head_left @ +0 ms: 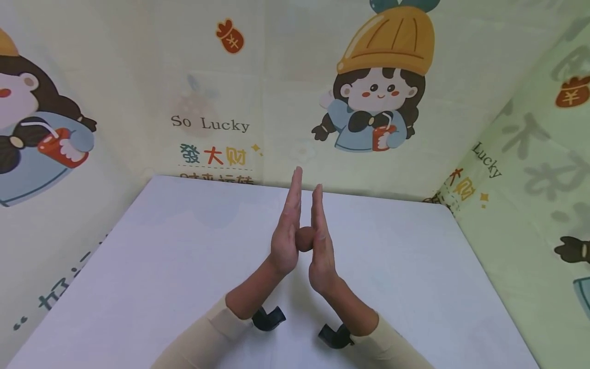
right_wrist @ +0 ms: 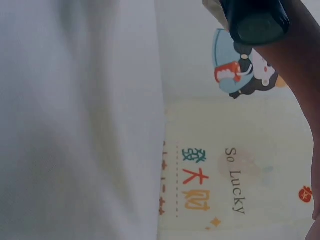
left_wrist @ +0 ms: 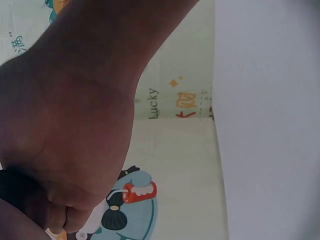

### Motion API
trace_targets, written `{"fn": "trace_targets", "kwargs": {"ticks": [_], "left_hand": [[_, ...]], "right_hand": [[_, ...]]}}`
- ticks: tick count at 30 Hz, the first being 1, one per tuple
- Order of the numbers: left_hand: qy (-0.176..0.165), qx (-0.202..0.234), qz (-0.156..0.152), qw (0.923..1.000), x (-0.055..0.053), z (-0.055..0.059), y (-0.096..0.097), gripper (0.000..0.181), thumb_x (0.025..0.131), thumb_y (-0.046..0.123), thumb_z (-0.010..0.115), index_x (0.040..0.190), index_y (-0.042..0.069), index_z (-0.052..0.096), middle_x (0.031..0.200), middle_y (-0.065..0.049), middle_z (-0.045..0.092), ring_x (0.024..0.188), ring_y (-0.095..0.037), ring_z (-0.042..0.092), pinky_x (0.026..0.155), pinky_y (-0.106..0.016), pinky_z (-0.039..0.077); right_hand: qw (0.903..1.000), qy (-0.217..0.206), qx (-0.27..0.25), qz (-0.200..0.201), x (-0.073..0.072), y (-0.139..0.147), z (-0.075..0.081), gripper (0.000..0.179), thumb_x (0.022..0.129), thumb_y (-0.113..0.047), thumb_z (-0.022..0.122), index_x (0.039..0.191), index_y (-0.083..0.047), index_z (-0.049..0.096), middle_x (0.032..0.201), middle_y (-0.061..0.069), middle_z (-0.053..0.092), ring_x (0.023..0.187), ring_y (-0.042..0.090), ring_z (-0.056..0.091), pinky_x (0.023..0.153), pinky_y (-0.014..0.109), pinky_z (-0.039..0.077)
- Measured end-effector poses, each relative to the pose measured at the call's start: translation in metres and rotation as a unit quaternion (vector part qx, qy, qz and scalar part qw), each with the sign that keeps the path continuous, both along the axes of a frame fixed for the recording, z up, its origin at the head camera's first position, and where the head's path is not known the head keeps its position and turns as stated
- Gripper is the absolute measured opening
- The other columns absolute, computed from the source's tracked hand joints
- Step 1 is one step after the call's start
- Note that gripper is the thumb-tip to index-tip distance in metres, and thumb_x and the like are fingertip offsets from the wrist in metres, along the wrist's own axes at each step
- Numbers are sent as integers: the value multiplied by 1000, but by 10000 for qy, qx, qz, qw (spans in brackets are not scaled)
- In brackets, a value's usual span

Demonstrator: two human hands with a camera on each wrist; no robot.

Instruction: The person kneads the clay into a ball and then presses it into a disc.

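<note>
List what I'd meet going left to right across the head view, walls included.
Cartoon girl print on the left wall → "So Lucky" lettering → left hand → brown ball → right hand → slanted "Lucky" lettering on the right wall → red pouch print.

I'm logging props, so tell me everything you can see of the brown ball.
The brown ball looks roughly round, plain and dull, perhaps clay, though its material is uncertain. It sits between the straight-fingered left grip and right grip, seemingly touching both palms, its right edge partly hidden. It appears raised above the white table.
</note>
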State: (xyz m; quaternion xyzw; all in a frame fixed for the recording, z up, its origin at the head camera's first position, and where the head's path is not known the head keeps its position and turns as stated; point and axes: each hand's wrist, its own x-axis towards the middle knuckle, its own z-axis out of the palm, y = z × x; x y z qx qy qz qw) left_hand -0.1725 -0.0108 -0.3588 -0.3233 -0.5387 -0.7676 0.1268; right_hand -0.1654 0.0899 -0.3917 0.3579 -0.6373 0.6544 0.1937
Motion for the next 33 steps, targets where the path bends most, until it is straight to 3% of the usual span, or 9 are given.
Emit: {"fn": "trace_targets", "kwargs": {"ticks": [2,4,5,7,14,18,20,25,33], "left_hand": [[-57,44,57,10000,-2,1,-2,62,109,24,9,168,4,3,176,2,3,160,-13,-3,127,-46,0],[-84,84,114,9999,-3,1,-3,63,110,25,9,169,4,4,176,2,4,160,-12,-2,127,-44,0],[-85,98,148,9998,-4,2,-3,63,110,25,10,169,4,4,176,2,4,160,-12,-1,127,-44,0],[-62,119,225,9997,-6,2,-4,63,109,24,10,168,4,4,176,2,4,160,-12,-1,127,-43,0],[16,172,440,9989,-16,1,-7,64,108,23,8,168,3,4,176,1,4,160,-13,0,127,-41,-1],[64,137,498,9986,-22,-4,-8,64,107,23,9,168,2,4,176,-1,4,160,-13,0,127,-41,0],[104,61,539,9985,-25,-7,-9,64,107,22,10,168,3,4,176,0,4,160,-13,0,127,-41,-1],[106,-214,538,9983,-29,-15,-9,63,108,22,11,169,7,5,176,4,4,160,-12,-1,127,-44,-1],[71,-637,281,9976,-23,-28,-1,64,109,27,12,170,10,4,177,1,2,160,-14,-1,125,-51,2]], "right_hand": [[10000,-15,-3,48,3,-2,-2,66,116,-40,15,168,-2,1,97,3,68,98,8,55,125,45,14],[10000,-71,44,34,7,-3,-3,67,116,-42,15,168,-3,1,151,10,54,140,16,42,127,44,11],[10000,-80,56,21,9,-4,-2,67,115,-42,15,168,-3,0,151,10,54,145,19,40,127,44,10],[9999,-67,105,5,13,-5,-3,68,115,-43,14,167,-1,-1,175,13,9,159,28,13,127,45,4],[9997,-106,234,2,23,-8,-1,71,114,-46,14,167,-3,-6,176,8,-8,156,31,15,127,43,7],[9998,-37,188,-9,25,-7,2,69,115,-43,14,167,-4,-6,159,18,35,124,22,45,123,42,18],[9998,30,200,-39,26,-7,4,69,115,-43,14,167,-3,-6,158,20,34,122,22,44,123,42,18],[9996,131,220,-131,29,-7,11,72,114,-48,15,167,-3,-6,176,10,-10,154,29,18,127,45,5],[9986,402,110,-337,24,-5,27,74,113,-48,17,166,1,-2,176,13,-8,160,35,-2,126,51,2]]}}
